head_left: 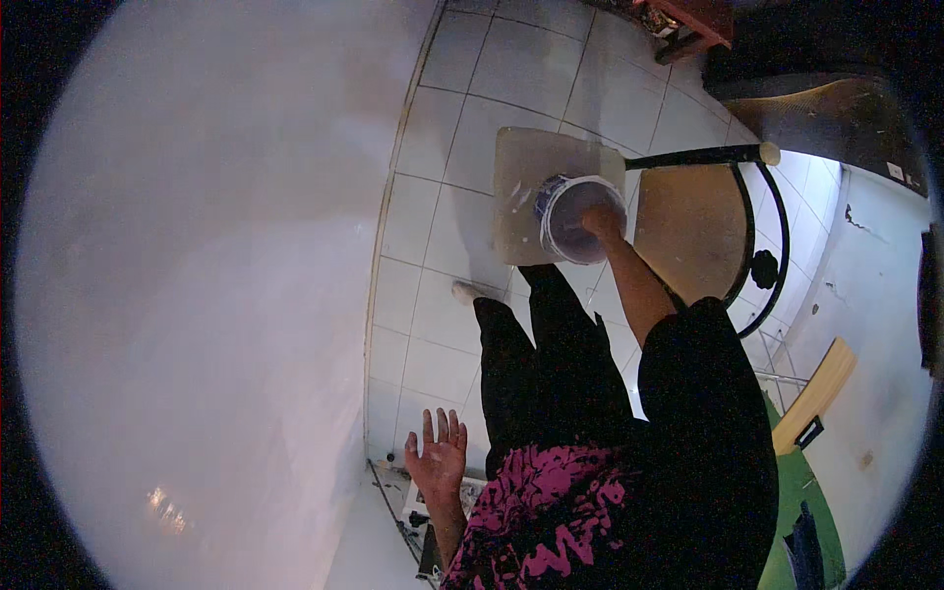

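My right hand (602,222) reaches into a white plastic bucket (566,238) with a blue patch on its side; its fingers point down inside, too unclear to show whether they hold anything. The bucket rests on a pale, stained square board or seat (516,157) beside a chair seat (688,221) with a black tubular frame. My left hand (439,450) is open at the lower middle, palm showing, fingers apart and marked with something pale.
A large pale wall (197,265) fills the left. Tiled floor (433,226) runs beneath me. A reddish wooden object (688,29) and a dark piece of furniture (816,108) stand at the top right. A wooden plank (816,388) and green material (816,521) lie lower right.
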### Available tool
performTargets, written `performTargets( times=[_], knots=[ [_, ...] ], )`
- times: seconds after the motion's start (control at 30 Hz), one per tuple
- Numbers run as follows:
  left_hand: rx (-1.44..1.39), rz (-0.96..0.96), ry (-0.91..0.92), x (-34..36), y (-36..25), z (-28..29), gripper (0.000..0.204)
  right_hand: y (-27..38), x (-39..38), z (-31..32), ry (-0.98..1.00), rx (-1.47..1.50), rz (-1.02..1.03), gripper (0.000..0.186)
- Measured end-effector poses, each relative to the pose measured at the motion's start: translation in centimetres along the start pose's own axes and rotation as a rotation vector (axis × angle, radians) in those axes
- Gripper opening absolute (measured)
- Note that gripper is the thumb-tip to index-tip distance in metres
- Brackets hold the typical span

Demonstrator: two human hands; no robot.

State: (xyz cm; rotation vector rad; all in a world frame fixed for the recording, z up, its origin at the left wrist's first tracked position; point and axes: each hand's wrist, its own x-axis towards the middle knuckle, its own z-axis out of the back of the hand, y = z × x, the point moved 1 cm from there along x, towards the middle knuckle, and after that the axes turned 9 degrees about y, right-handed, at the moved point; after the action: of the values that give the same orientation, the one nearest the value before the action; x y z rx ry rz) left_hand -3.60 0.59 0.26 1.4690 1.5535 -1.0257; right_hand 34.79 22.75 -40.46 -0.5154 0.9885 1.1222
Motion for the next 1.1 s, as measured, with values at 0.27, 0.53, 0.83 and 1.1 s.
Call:
performTargets(
  times=[0.27,0.53,0.83,1.1],
  knots=[
    [0.063,-0.045,-0.041,0.4,0.4,-0.7,0.053,2.4,0.7,0.4,-0.312,-0.033,0.034,0.048],
    [0.091,-0.014,-0.004,1.4,0.7,-1.3,0.056,2.1,-5.2,2.7,0.042,-0.022,-0.052,0.054],
    [0.102,0.006,0.028,1.3,0.3,-1.0,0.056,1.6,1.7,-0.1,-0.273,-0.042,-0.163,0.039],
    [0.094,0.0,-0.01,1.5,0.6,-0.6,0.056,4.3,0.7,1.4,-0.259,0.249,-0.059,0.037]
  ],
)
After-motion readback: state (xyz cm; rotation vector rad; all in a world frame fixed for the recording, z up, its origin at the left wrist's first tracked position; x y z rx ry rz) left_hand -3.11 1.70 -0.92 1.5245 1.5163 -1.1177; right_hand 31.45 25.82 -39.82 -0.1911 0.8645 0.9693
